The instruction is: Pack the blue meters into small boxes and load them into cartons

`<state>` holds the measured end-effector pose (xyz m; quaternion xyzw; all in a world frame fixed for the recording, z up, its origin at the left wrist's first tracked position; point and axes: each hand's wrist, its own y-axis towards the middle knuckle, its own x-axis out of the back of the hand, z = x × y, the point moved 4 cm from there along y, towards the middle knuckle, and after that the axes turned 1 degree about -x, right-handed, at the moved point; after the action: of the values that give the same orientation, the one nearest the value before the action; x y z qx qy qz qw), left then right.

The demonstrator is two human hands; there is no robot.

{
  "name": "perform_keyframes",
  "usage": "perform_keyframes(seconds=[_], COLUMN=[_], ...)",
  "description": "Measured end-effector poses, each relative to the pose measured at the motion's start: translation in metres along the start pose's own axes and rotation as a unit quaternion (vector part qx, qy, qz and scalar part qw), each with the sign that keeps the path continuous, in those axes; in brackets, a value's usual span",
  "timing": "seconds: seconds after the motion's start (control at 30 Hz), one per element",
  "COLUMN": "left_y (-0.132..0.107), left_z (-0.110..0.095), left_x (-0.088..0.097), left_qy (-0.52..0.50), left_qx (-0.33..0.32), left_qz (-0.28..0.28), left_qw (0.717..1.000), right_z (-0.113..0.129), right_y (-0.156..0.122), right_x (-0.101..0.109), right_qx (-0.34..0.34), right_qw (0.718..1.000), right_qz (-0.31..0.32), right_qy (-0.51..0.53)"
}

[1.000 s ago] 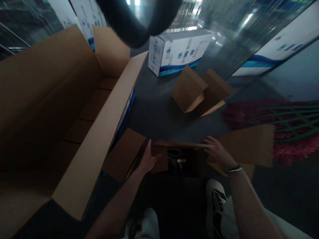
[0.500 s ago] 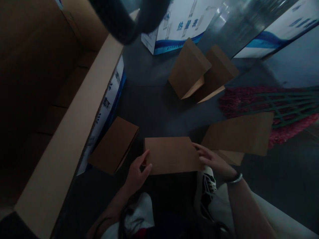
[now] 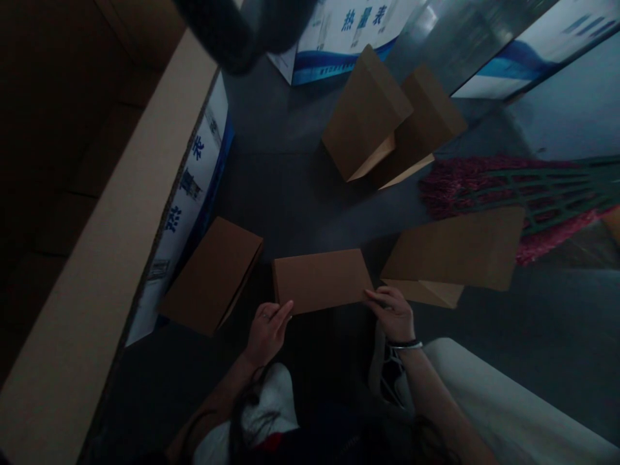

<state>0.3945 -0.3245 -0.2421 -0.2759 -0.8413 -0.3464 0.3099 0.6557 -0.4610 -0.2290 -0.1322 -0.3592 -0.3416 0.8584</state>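
A flat-topped brown cardboard box (image 3: 320,281) is between my two hands, low over the dark floor. My left hand (image 3: 268,329) pinches its near left corner, thumb on top. At the near right corner, my right hand (image 3: 391,313) grips the edge with thumb and fingers; a band circles that wrist. Just left of it lies another brown cardboard box (image 3: 213,274), tilted, with a narrow gap along its right side. To the right rests an open cardboard piece (image 3: 450,252) with a raised flap. The underside of the held box is hidden.
A large open carton (image 3: 121,168) with a white and blue printed side runs along the left. Two folded cardboard pieces (image 3: 368,116) stand farther ahead. A broom head (image 3: 508,187) with red bristles lies at right. White and blue cartons (image 3: 339,39) stand at the back.
My right hand has shifted from the box's right side to its near right corner. My left hand has closed onto the near left corner. The camera view has shifted slightly.
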Motion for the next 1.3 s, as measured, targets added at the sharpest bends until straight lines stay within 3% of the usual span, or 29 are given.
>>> perform_keyframes(seconds=[0.13, 0.23, 0.3, 0.4, 0.5, 0.6, 0.67, 0.7, 0.8, 0.83, 0.9, 0.97, 1.07, 1.17, 1.3], left_y=[-0.007, -0.012, -0.011, 0.004, 0.031, 0.055, 0.065, 0.070, 0.081, 0.085, 0.092, 0.099, 0.114, 0.139, 0.184], left_z=[-0.002, -0.011, -0.021, -0.034, -0.033, -0.019, -0.008, -0.003, 0.000, -0.002, -0.009, -0.021, -0.045, -0.074, -0.098], left_x=[-0.001, 0.002, 0.006, 0.010, 0.006, 0.002, 0.004, 0.007, 0.012, 0.012, 0.007, -0.003, -0.018, -0.039, -0.079], left_qy=[0.051, 0.100, 0.123, 0.133, 0.101, 0.057, 0.033, 0.024, 0.007, 0.003, -0.006, -0.014, -0.019, -0.034, -0.075], left_qx=[0.007, 0.000, -0.006, -0.018, -0.035, -0.030, -0.007, 0.008, 0.053, 0.064, 0.072, 0.059, 0.044, 0.070, 0.169], left_qz=[0.008, 0.004, -0.007, -0.001, 0.081, 0.170, 0.209, 0.224, 0.251, 0.257, 0.278, 0.305, 0.336, 0.339, 0.225], left_qw=[0.999, 0.995, 0.992, 0.991, 0.991, 0.983, 0.977, 0.974, 0.967, 0.964, 0.958, 0.950, 0.940, 0.938, 0.957], right_z=[-0.010, -0.004, 0.011, 0.053, 0.105, 0.133, 0.122, 0.105, 0.024, -0.004, -0.050, -0.085, -0.106, -0.077, -0.002], right_y=[0.001, 0.014, 0.030, 0.056, 0.070, 0.064, 0.057, 0.054, 0.052, 0.054, 0.065, 0.079, 0.096, 0.106, 0.112], right_x=[-0.011, -0.031, -0.046, -0.071, -0.077, -0.035, 0.015, 0.044, 0.128, 0.149, 0.170, 0.165, 0.132, 0.096, 0.059], right_qx=[-0.141, -0.189, -0.144, -0.012, 0.190, 0.346, 0.334, 0.279, 0.013, -0.041, -0.077, -0.105, -0.196, -0.187, -0.008], right_qw=[0.987, 0.973, 0.979, 0.974, 0.916, 0.845, 0.833, 0.841, 0.845, 0.850, 0.886, 0.927, 0.948, 0.961, 0.968], right_qz=[-0.006, 0.068, 0.118, 0.222, 0.353, 0.394, 0.388, 0.375, 0.327, 0.294, 0.215, 0.178, 0.166, 0.155, 0.225], right_qy=[0.083, 0.115, 0.082, 0.048, 0.002, -0.110, -0.211, -0.272, -0.422, -0.435, -0.404, -0.314, -0.188, -0.129, -0.109])
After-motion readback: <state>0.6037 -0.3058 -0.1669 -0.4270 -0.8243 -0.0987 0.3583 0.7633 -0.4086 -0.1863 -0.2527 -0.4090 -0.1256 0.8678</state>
